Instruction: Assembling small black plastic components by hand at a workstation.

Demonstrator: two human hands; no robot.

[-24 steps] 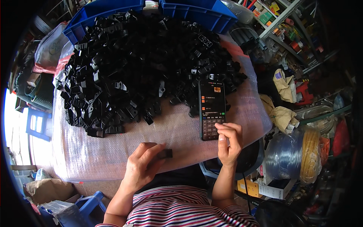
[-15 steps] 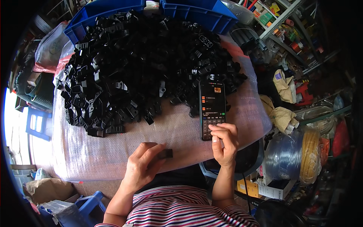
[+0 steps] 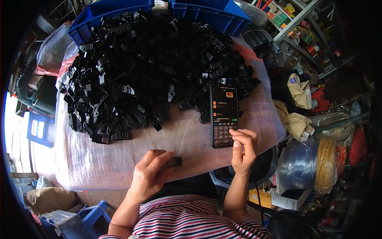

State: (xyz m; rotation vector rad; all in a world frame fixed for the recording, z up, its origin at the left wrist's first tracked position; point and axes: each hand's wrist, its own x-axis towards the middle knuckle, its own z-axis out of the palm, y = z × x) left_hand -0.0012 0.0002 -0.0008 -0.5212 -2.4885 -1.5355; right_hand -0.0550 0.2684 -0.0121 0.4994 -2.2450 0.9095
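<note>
Phone (image 3: 224, 113) lies on the right of the wrapped desk (image 3: 107, 163), at the near right edge of the pile of black parts (image 3: 159, 71) — same spot as half a second ago. Right hand (image 3: 244, 150) has slid from mid-keypad (image 3: 221, 133) to the right side of it, loosely curled with one finger (image 3: 241, 133) out; can't tell if it's actually touching. Left hand (image 3: 149, 171) hasn't budged, near the middle, gripping a small black piece (image 3: 176, 161) — mostly hidden behind the hand. Pile's centre is too dark to make out, and the far blue bins (image 3: 211, 12) are cut off.

Phone (image 3: 223, 105) at near edge of heap (image 3: 147, 71)
</note>
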